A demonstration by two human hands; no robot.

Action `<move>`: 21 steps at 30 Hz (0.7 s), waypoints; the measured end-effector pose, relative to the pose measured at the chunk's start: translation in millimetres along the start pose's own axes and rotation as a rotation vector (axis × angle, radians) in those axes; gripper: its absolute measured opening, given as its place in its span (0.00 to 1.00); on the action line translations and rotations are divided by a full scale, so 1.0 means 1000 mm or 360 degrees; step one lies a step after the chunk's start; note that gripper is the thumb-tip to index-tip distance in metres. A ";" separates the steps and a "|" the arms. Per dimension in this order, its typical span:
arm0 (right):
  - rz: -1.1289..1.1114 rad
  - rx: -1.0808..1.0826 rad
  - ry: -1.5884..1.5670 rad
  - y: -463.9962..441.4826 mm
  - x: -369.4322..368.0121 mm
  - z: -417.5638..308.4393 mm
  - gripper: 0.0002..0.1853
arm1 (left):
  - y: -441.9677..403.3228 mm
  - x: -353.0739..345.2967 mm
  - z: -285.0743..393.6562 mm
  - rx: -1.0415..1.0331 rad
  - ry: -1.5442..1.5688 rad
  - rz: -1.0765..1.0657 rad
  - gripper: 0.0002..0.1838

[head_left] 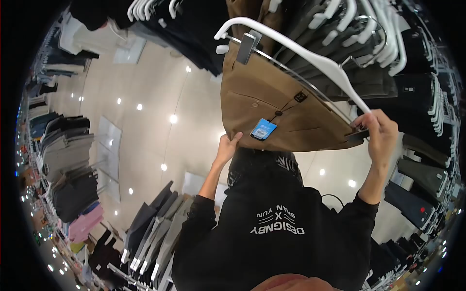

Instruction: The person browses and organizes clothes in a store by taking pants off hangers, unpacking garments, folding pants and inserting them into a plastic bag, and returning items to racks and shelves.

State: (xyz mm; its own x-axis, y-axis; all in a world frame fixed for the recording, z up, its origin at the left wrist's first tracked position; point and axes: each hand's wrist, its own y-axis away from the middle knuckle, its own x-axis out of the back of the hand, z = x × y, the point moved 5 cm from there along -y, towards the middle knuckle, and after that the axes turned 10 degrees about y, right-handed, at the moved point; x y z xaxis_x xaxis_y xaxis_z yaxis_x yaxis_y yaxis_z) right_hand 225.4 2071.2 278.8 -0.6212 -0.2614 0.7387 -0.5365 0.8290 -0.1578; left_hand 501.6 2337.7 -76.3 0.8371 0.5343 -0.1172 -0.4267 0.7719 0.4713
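Observation:
Brown trousers hang from a white clip hanger in front of me, tilted down to the right. A grey clip grips the waistband at the upper left. A blue tag dangles on a dark cord over the cloth. My left hand pinches the trousers' lower left edge between thumb and fingers. My right hand is closed around the right end of the hanger, beside the dark clip there; its fingertips are partly hidden.
Dark trousers on white hangers crowd a rack just beyond. Grey garments hang at lower left. More clothes racks line the far left, and dark trousers hang on the right. Shiny pale floor lies between.

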 end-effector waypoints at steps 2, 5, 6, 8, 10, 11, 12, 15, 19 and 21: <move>0.0126 0.0069 -0.0096 -0.012 0.022 -0.001 0.17 | -0.008 -0.023 0.049 -0.0173 -0.0099 0.0047 0.21; 0.0255 0.0087 -0.0155 -0.017 0.049 -0.016 0.19 | -0.029 -0.036 0.081 -0.0520 -0.0115 0.0254 0.21; 0.0281 0.0067 -0.0172 -0.018 0.057 -0.023 0.19 | -0.026 -0.047 0.106 -0.0652 -0.0126 0.0413 0.21; 0.0360 0.0091 -0.0288 -0.015 0.065 -0.037 0.20 | -0.013 -0.063 0.158 -0.0945 -0.0137 0.0573 0.26; 0.0408 0.0173 -0.0357 -0.014 0.072 -0.050 0.20 | -0.008 -0.077 0.188 -0.1224 -0.0068 0.0707 0.33; 0.0436 0.0190 -0.0358 -0.013 0.074 -0.056 0.20 | -0.003 -0.086 0.201 -0.1366 -0.0028 0.0775 0.37; 0.0464 0.0207 -0.0359 -0.012 0.077 -0.064 0.20 | 0.004 -0.099 0.218 -0.1496 -0.0086 0.0746 0.40; 0.0505 0.0202 -0.0309 -0.012 0.086 -0.077 0.20 | 0.020 -0.132 0.258 -0.1773 -0.0363 0.0680 0.45; 0.0527 0.0222 -0.0346 -0.017 0.096 -0.079 0.19 | -0.018 -0.147 0.273 -0.1605 -0.0775 0.0341 0.30; 0.0511 0.0134 -0.0319 -0.021 0.105 -0.071 0.22 | -0.040 -0.138 0.268 -0.1409 -0.0631 -0.0006 0.20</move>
State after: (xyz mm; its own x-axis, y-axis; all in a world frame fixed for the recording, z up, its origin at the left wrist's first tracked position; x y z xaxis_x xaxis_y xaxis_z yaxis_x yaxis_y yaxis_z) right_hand 211.9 2061.5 406.0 -0.8599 -0.0935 0.5018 -0.3366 0.8429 -0.4197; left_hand 495.0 2141.2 155.5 0.8245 0.5015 0.2622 -0.3911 0.8399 -0.3764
